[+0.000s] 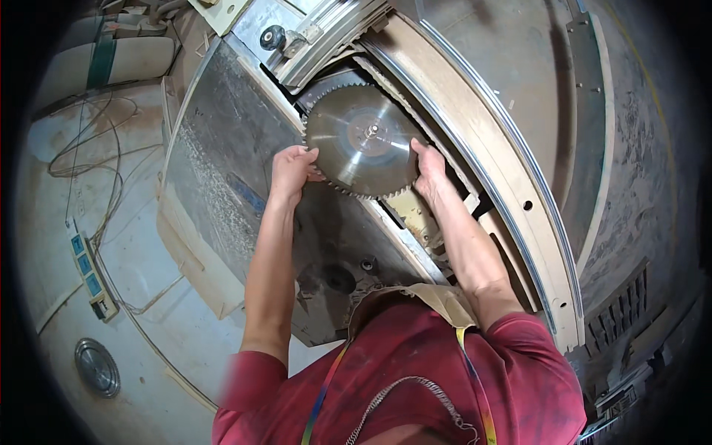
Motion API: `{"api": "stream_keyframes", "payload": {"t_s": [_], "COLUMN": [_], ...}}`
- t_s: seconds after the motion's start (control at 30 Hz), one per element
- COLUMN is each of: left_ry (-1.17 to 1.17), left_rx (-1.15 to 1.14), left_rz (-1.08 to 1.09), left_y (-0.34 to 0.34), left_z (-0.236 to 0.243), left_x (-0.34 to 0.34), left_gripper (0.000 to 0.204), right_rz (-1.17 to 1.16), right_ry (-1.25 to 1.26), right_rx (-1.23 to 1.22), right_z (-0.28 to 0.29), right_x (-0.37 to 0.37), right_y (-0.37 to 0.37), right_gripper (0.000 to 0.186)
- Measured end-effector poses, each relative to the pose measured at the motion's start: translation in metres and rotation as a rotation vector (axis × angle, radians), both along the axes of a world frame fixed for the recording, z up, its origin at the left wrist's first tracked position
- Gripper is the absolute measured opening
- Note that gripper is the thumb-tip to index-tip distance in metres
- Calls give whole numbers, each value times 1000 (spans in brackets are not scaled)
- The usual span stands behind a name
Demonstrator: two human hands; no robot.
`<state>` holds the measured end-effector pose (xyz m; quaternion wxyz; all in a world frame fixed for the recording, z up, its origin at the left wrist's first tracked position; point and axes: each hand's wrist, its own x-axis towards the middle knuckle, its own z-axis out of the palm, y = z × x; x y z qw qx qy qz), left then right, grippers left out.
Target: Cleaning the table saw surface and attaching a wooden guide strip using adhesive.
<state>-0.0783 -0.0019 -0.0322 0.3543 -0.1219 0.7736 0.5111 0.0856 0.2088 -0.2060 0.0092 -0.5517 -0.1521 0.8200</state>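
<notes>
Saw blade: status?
Left hand and right hand gripping opposite edges. Blade over slot, seating unclear. Metal bar close beyond far edge.

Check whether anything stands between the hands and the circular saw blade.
Nothing visible does. The left hand holds the circular saw blade at its left edge and the right hand at its right edge, with no other object showing between. The blade's underside is hidden, so I cannot tell there.

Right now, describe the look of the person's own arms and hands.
The left hand and right hand are bare, with no gloves; no watch shows. The left forearm and right forearm are uncovered, below short, dark-red sleeves.
</notes>
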Motion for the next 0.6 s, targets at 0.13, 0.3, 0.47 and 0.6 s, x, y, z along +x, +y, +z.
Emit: {"api": "stream_keyframes", "payload": {"t_s": [0.13, 0.3, 0.47, 0.6], "left_ry": [34, 5, 24, 51], "left_rx": [-66, -3, -96, -85], "left_rz": [-32, 40, 18, 39], "left_y": [1, 8, 2, 4], "left_z": [10, 8, -2, -1], "left_x": [14, 15, 18, 19], "left_gripper": [26, 29, 31, 30], "right_rz": [-107, 23, 56, -26], "right_ry": [-50, -8, -77, 6], "right_rx": [25, -28, 88, 85], "right_z": [-10, -25, -33, -25], "right_x": [7, -5, 7, 10], "right_y": [-25, 3, -9, -9], "right_gripper": [25, 27, 27, 26]}}
